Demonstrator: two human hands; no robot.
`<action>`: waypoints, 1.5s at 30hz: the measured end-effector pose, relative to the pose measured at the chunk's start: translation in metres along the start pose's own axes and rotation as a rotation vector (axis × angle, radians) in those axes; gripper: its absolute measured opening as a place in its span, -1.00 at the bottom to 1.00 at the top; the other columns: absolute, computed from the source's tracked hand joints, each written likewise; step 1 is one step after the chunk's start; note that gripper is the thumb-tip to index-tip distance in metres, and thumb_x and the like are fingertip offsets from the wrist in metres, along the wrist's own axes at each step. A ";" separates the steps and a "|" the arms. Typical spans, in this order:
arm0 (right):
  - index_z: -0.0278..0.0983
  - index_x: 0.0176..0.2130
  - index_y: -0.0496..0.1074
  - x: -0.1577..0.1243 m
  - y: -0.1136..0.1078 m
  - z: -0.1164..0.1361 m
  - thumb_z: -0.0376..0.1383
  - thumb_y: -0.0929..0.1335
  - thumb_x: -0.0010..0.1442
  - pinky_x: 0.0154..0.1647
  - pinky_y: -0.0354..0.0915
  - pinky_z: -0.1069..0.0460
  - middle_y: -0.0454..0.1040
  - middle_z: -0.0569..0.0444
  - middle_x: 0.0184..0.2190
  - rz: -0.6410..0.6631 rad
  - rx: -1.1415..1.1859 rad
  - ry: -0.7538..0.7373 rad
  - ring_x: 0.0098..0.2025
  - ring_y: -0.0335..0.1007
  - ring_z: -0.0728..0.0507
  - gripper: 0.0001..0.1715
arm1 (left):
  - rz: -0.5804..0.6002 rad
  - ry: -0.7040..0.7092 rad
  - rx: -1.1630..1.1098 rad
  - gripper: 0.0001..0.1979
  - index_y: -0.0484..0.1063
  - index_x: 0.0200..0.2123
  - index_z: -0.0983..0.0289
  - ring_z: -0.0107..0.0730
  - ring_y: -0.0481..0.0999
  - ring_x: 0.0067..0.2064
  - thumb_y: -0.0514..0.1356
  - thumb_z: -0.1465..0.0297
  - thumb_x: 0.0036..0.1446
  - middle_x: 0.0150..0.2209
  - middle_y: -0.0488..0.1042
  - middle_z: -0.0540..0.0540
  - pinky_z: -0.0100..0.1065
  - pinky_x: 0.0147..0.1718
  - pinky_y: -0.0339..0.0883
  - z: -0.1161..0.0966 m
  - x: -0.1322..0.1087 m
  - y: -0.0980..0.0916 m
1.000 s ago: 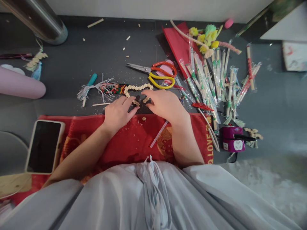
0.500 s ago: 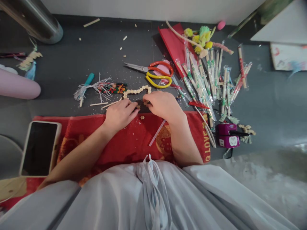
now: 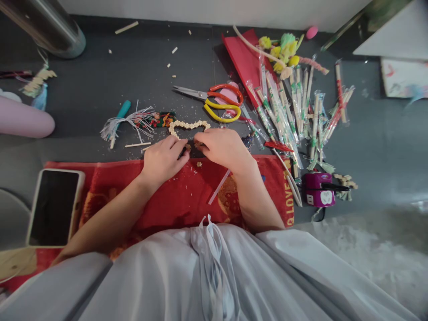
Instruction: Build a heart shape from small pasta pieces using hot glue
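Note:
My left hand (image 3: pixel 164 158) and my right hand (image 3: pixel 223 147) meet fingertip to fingertip on the dark floor just past a red cloth (image 3: pixel 180 196). Both have curled fingers pinching a small pale piece between them, too small to name. A curved chain of cream-coloured beads (image 3: pixel 187 125) lies right beyond the fingertips. Pale crumbs are scattered on the cloth below the hands.
Scissors (image 3: pixel 217 100) with red and yellow handles lie beyond the beads. Several wrapped sticks (image 3: pixel 287 111) pile up at the right, by a purple device (image 3: pixel 318 195). A tassel (image 3: pixel 133 122) lies left, a phone (image 3: pixel 53 206) on the cloth, a metal post (image 3: pixel 50 26) far left.
My right hand has drawn back from the bead chain toward my left hand, and both hands have closed together over a small piece. The camera shifted slightly.

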State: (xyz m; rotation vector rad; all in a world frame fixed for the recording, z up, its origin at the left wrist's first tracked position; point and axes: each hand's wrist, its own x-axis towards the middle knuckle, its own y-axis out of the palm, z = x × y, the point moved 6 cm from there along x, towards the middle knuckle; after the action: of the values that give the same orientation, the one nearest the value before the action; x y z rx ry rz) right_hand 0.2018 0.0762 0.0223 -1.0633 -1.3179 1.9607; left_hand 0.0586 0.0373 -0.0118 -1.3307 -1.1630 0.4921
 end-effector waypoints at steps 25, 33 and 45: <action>-0.33 0.01 0.46 -0.001 0.010 -0.025 -0.03 0.55 0.15 0.25 0.36 -0.44 0.45 -0.28 0.07 -0.286 0.142 0.246 0.20 0.36 -0.52 -0.41 | 0.117 -0.467 -0.163 -0.17 0.30 0.28 0.15 0.37 0.36 0.29 0.40 0.05 -0.02 0.26 0.47 0.30 0.26 0.25 0.14 0.023 0.005 0.001; -0.37 0.00 0.44 0.000 0.010 -0.020 -0.08 0.55 0.13 0.23 0.36 -0.40 0.45 -0.31 0.07 -0.261 0.140 0.282 0.20 0.36 -0.52 -0.41 | 0.174 -0.496 -0.196 -0.18 0.27 0.30 0.16 0.38 0.32 0.34 0.38 0.06 0.02 0.29 0.43 0.32 0.27 0.31 0.08 0.023 0.006 0.003; -0.37 0.02 0.43 0.001 0.011 -0.022 -0.10 0.52 0.11 0.20 0.37 -0.37 0.46 -0.31 0.06 -0.292 0.139 0.260 0.18 0.35 -0.51 -0.41 | 0.161 -0.493 -0.218 -0.19 0.27 0.31 0.19 0.37 0.33 0.34 0.37 0.06 0.03 0.27 0.43 0.34 0.26 0.31 0.06 0.023 0.006 0.002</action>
State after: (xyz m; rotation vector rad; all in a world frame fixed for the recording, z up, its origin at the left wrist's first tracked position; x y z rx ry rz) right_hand 0.2193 0.0834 0.0070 -0.9612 -1.1092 1.6134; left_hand 0.0422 0.0538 -0.0154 -1.5475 -1.5522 0.8648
